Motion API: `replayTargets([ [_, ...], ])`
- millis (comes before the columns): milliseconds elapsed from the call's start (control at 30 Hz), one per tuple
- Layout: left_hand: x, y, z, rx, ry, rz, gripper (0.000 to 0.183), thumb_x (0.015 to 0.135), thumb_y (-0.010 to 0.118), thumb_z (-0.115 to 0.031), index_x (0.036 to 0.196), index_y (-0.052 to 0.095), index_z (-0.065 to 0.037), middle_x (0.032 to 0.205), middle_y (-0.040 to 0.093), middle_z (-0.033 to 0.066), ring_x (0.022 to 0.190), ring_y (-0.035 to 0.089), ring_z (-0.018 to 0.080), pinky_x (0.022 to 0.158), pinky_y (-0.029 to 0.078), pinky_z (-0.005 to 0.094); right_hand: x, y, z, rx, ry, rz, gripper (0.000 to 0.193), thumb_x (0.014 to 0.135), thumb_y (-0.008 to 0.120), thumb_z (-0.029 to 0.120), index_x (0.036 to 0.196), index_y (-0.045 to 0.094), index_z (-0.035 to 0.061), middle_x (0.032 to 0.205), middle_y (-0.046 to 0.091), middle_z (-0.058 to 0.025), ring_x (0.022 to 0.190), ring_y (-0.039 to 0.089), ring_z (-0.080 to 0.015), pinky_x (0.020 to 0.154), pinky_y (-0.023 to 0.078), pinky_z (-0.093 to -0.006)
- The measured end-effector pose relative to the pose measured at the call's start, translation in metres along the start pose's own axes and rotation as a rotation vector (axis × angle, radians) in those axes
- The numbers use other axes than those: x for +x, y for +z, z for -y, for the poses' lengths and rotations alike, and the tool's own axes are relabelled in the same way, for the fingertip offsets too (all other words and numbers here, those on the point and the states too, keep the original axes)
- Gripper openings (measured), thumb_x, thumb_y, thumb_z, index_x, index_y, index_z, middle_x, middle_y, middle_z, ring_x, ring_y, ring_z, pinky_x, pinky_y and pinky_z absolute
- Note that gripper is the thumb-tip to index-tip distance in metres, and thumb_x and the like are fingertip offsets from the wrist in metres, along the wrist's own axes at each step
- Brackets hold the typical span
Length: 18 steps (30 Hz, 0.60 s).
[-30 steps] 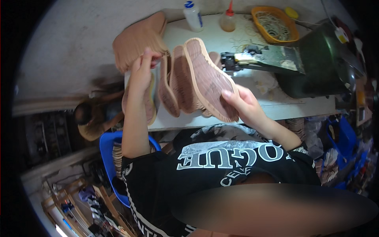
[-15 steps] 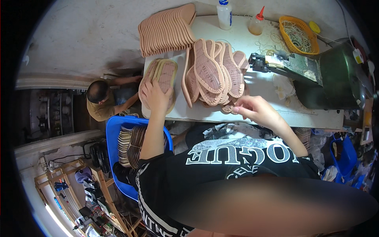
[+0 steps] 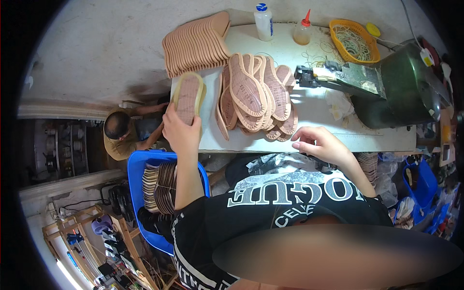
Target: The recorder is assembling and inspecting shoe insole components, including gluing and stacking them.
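At the table's left edge my left hand (image 3: 181, 128) is closed around the lower end of a small bundle of shoe insoles (image 3: 189, 92), brown with pale yellow rims, held toe-end away from me. Beside it, at the middle of the table, lies a loose overlapping pile of tan insoles (image 3: 249, 87) with notched, folded edges. My right hand (image 3: 316, 143) hovers over the table's near edge, just right of that pile. Its fingers are bent and apart, with nothing visible in them.
A row of tan insoles (image 3: 195, 46) stands against the wall. A white bottle (image 3: 264, 25), a red-tipped glue bottle (image 3: 302, 34) and a yellow basket (image 3: 355, 42) line the back. A green machine (image 3: 394, 92) stands right. A blue chair (image 3: 140, 179) holds bundled insoles; another person (image 3: 118, 128) crouches left.
The yellow-rimmed insoles, spread side by side before, are now gathered into one bundle in my left hand. My right hand has drawn away from the pile's near edge. The view has shifted slightly.
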<state>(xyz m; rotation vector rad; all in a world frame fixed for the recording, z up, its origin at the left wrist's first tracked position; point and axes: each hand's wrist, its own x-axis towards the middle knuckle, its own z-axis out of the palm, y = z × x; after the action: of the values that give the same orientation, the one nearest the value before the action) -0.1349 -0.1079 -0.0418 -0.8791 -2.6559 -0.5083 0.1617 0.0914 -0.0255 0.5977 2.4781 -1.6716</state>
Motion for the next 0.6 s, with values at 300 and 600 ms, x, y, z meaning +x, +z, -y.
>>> replayTargets([
  [300,-0.03,-0.04,-0.143,-1.564,0.048,0.727,0.055,0.082,0.077,-0.021,0.123,0.046,0.001,0.11,0.062,0.0092,0.099,0.061,0.0148,0.086,0.049,0.0292,0.008,0.015,0.05,0.61,-0.401,-0.26,0.053,0.086,0.069,0.011,0.132,0.045,0.0006,0.116,0.058,-0.0081,0.108,0.055,-0.012,0.093,0.046,-0.0291],
  [600,-0.014,-0.016,-0.187,-1.931,-0.067,1.038,0.034,0.091,0.067,-0.021,0.114,0.058,0.002,0.101,0.066,0.0058,0.086,0.062,0.0101,0.079,0.05,0.0252,0.016,-0.009,-0.017,1.241,-0.266,0.106,0.045,0.088,0.069,0.034,0.115,0.058,-0.0008,0.106,0.064,-0.0072,0.094,0.062,-0.0136,0.078,0.052,-0.0269],
])
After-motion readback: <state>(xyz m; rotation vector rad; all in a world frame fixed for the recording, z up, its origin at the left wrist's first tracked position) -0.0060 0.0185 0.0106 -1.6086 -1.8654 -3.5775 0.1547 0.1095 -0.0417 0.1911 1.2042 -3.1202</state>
